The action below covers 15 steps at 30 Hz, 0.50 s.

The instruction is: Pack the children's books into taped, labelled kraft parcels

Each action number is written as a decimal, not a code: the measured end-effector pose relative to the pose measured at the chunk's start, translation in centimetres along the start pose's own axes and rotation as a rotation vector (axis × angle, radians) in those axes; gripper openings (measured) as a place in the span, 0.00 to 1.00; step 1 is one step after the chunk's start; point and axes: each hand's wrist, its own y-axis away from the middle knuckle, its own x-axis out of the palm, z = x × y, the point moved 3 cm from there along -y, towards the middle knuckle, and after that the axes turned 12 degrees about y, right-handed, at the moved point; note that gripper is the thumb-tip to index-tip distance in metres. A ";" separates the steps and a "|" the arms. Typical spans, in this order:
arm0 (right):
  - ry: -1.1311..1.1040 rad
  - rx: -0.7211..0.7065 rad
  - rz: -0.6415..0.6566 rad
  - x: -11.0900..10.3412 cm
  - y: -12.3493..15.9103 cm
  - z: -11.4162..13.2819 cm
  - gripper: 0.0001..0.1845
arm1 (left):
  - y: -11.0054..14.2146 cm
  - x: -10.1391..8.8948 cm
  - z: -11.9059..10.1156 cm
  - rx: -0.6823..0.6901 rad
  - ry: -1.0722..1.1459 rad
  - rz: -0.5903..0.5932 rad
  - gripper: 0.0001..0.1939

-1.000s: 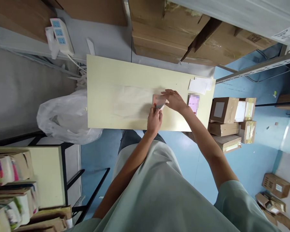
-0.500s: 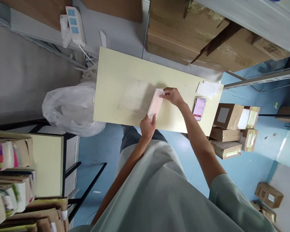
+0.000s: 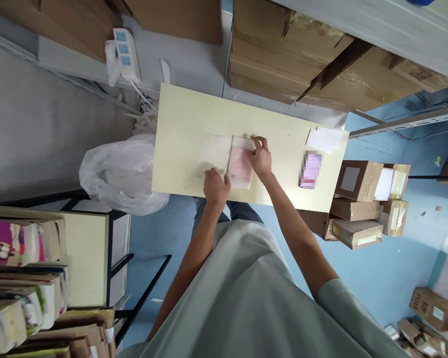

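Note:
A thin pink book (image 3: 240, 164) with a pale upper band and a small barcode patch lies on the cream table (image 3: 186, 112). To its left spreads a thin, pale sheet (image 3: 218, 149), partly under or against the book; whether it is paper or plastic I cannot tell. My right hand (image 3: 261, 159) grips the book's right edge, thumb over the cover and fingers curled at the upper corner. Across the lower part of the sheet rests my left hand (image 3: 215, 188), fingers on the surface and thumb apart from them, close to the book's left edge.
A phone (image 3: 310, 170) and white paper slips (image 3: 324, 139) lie at the table's right. A translucent plastic bag (image 3: 119, 174) hangs at the left end. Cartons (image 3: 358, 179) are stacked to the right, stacked books (image 3: 26, 288) lower left, a power strip (image 3: 127, 54) behind.
The book, first flat with its orange-grey side showing, was lifted and tilted between both hands, and now lies flat with a pink side up. My left hand has moved left onto the sheet.

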 end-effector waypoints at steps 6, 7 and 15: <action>-0.260 0.229 -0.135 0.2 6.1 -0.9 0.27 | -3.4 0.1 -1.3 0.482 -0.027 0.129 0.29; -0.324 0.266 -0.114 0.6 7.0 -1.1 0.27 | -3.6 0.2 -1.2 0.490 -0.034 0.142 0.29; -0.690 0.388 -0.081 1.6 9.5 -1.2 0.27 | -3.5 0.4 -1.3 0.434 -0.085 0.184 0.32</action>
